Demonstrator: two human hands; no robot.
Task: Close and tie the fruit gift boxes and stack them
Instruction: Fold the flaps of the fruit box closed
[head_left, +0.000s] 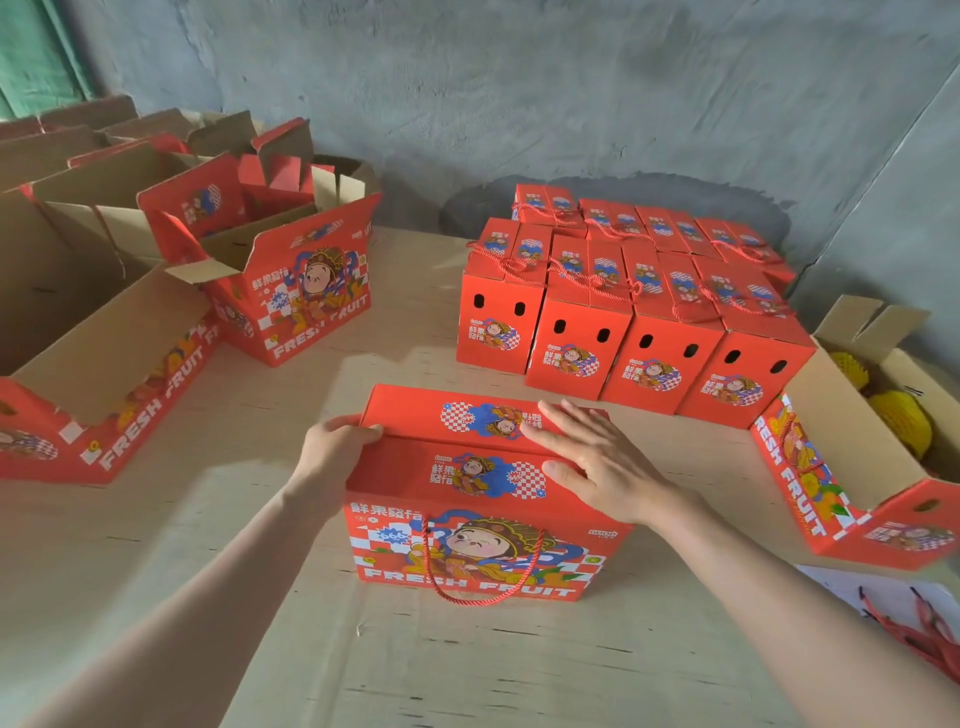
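The red fruit gift box (467, 540) stands at lower centre of the frame on the surface (519, 665), its long axis running left to right between both hands. The left hand (337, 441) grips the lid's left end. The right hand (597, 457) lies flat on the flaps, and the rope handle (475, 601) hangs below on the near face.

Red cords (932, 638) — partly beyond right edge

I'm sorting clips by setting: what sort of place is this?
Probably a fruit-packing room: rows of closed gift boxes by a bare concrete wall, open boxes waiting, and netted fruit in a carton.
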